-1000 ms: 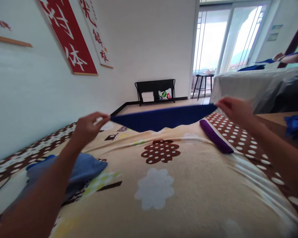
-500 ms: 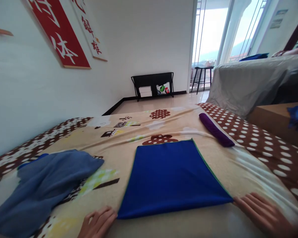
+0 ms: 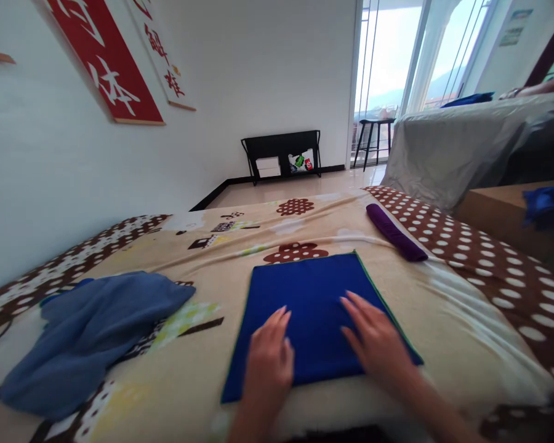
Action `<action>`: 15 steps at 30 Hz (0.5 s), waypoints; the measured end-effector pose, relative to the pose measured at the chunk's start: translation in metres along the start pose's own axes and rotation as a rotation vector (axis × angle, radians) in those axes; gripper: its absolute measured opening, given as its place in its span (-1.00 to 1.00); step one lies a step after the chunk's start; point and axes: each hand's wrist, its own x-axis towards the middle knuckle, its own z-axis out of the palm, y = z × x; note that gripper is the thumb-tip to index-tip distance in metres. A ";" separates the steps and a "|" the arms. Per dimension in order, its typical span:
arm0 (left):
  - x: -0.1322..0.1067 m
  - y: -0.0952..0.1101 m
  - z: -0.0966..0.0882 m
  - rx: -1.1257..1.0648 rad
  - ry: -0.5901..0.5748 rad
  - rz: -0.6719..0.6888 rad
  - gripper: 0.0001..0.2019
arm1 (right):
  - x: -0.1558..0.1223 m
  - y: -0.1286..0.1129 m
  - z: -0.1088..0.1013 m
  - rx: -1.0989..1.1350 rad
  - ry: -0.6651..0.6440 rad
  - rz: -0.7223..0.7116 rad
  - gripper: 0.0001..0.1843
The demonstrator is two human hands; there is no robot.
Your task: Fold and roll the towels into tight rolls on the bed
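Observation:
A blue cloth (image 3: 311,289) with green stitched edges is spread flat on the patterned blanket in front of me, its near edge looking folded. My left hand (image 3: 270,351) is over its near left part, fingers stretched forward and holding nothing. Over the right part is my right hand (image 3: 373,338), fingers apart and slightly blurred, also holding nothing. Whether the fingertips press on the fabric or hover just above it I cannot tell. To the left a crumpled grey-blue cloth (image 3: 101,332) lies on the blanket. Beyond the blue cloth, on the right, is a rolled purple cloth (image 3: 397,232).
The beige blanket (image 3: 203,363) has a brown border with white dots. At right stand a cardboard box (image 3: 493,209) with blue fabric (image 3: 547,206) on it and a plastic-covered piece of furniture (image 3: 425,147). Another person's forearm (image 3: 542,87) shows at the far right.
Both hands have let go of the blue cloth's near corners and moved inward and forward over it. The cloth's near edge now lies slightly farther up in view.

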 end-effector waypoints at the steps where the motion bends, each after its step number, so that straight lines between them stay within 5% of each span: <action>1: 0.012 0.019 0.015 -0.006 -0.082 0.000 -0.41 | 0.011 -0.023 0.014 0.023 -0.055 -0.025 -0.33; 3: 0.016 0.033 0.036 0.018 -0.215 -0.003 -0.41 | 0.015 -0.044 0.036 0.047 -0.155 -0.075 -0.34; 5: -0.007 0.016 0.038 0.082 -0.255 -0.024 -0.42 | -0.005 -0.029 0.042 0.010 -0.191 -0.055 -0.35; 9: -0.088 -0.054 0.007 0.233 -0.152 -0.122 -0.31 | -0.070 0.046 0.016 -0.175 -0.091 0.116 -0.29; 11: -0.107 -0.067 -0.012 0.272 -0.135 -0.170 -0.31 | -0.082 0.064 0.002 -0.222 -0.036 0.150 -0.29; 15: -0.070 -0.029 -0.046 0.244 -0.079 -0.149 -0.32 | -0.040 0.030 -0.007 -0.178 -0.044 0.129 -0.33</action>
